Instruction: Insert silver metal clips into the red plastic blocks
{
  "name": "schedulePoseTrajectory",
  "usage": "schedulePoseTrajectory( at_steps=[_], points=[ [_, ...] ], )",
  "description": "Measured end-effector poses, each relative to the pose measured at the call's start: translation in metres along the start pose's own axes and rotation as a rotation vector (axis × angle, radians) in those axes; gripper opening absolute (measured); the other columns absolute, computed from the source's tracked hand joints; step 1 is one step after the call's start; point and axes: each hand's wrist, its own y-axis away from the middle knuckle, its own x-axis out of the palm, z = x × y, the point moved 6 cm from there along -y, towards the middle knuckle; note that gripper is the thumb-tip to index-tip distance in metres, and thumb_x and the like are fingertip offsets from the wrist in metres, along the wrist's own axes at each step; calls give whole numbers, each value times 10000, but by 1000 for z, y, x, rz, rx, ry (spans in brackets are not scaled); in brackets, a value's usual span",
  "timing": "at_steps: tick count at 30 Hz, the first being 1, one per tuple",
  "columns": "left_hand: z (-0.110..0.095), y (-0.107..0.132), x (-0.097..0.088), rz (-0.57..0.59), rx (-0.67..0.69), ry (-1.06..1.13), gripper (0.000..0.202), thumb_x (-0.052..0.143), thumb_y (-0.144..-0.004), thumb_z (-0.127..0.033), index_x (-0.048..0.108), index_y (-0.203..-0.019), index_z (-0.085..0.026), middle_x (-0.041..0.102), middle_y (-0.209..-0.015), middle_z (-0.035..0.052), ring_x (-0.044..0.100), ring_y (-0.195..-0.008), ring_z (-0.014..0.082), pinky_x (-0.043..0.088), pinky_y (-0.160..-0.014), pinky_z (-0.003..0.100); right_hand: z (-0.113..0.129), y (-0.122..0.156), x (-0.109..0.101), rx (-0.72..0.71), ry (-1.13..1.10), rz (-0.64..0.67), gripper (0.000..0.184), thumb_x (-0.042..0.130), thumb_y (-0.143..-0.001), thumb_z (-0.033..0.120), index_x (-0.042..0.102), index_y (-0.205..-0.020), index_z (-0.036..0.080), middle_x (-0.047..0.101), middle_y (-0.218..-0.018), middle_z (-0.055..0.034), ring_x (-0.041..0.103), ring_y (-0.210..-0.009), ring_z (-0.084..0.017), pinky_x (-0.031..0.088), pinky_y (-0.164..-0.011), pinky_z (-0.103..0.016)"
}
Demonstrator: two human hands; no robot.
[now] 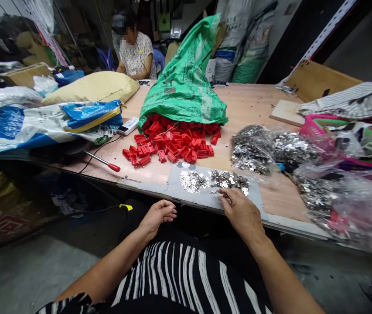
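A loose heap of small silvery metal pieces lies on a grey mat at the front edge of the plywood worktop. The right hand lies open, its fingers touching the pieces, pinching nothing. The left hand curls loosely just beside the mat. Beyond, red plastic parts spill from a green woven sack.

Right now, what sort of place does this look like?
Probably a small assembly workshop: a plywood workbench, a green sack spilling red plastic parts, bagged metal pieces, and a seated co-worker.

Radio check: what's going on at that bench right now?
Right hand on small shiny silver metal pieces, on a grey mat. Left hand loosely curled by bench edge, nothing visible in it. Red plastic parts beyond.
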Motion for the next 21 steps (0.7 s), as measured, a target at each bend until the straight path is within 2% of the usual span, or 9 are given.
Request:
schedulePoseTrajectory(
  at_steps=[3, 5, 8, 12, 17, 21],
  points=[
    [-21, 3, 4, 58, 146, -146, 284, 725, -717, -351, 624, -856, -126, 660, -759, 48, 636, -664, 130, 453, -590, 207, 4, -8, 5, -22, 145, 37, 226, 497, -895, 243, 651, -1060, 252, 665, -1025, -19, 647, -864, -188, 466, -630, -270],
    [-40, 2, 5, 51, 268, -221, 280, 687, -742, -365, 622, -893, -138, 651, -762, 36, 631, -669, 134, 441, -574, 205, 5, -13, 9, -16, 210, 79, 206, 510, -895, 252, 654, -1042, 254, 662, -1014, -18, 646, -852, -184, 459, -624, -268],
    [-72, -7, 2, -46, 476, -365, 233, 648, -770, -314, 634, -949, -165, 642, -801, 28, 616, -698, 141, 448, -602, 222, 4, -20, 11, 16, 241, 122, 164, 520, -895, 276, 659, -980, 256, 668, -1014, -14, 645, -833, -180, 446, -618, -266],
    [-110, -25, 3, -237, 731, -566, 238, 639, -766, -168, 666, -996, -222, 627, -869, 32, 577, -792, 161, 467, -781, 259, 1, -24, 12, 23, 191, 119, 139, 517, -887, 284, 651, -910, 253, 689, -992, -8, 651, -810, -189, 434, -606, -276],
    [-131, -59, 23, -251, 776, -619, 452, 679, -705, -65, 656, -1098, -287, 567, -993, 37, 542, -896, 190, 398, -967, 290, -3, -21, 12, -27, 107, 30, 171, 475, -887, 321, 629, -916, 251, 708, -961, -19, 657, -765, -205, 430, -581, -292],
    [-136, -81, 40, -247, 783, -705, 428, 725, -655, -41, 669, -1015, -265, 523, -980, 51, 481, -1060, 239, 339, -1026, 310, -6, -18, 9, 22, 14, 43, 166, 470, -857, 324, 603, -929, 255, 723, -873, -16, 665, -712, -208, 436, -561, -291]
  ],
)
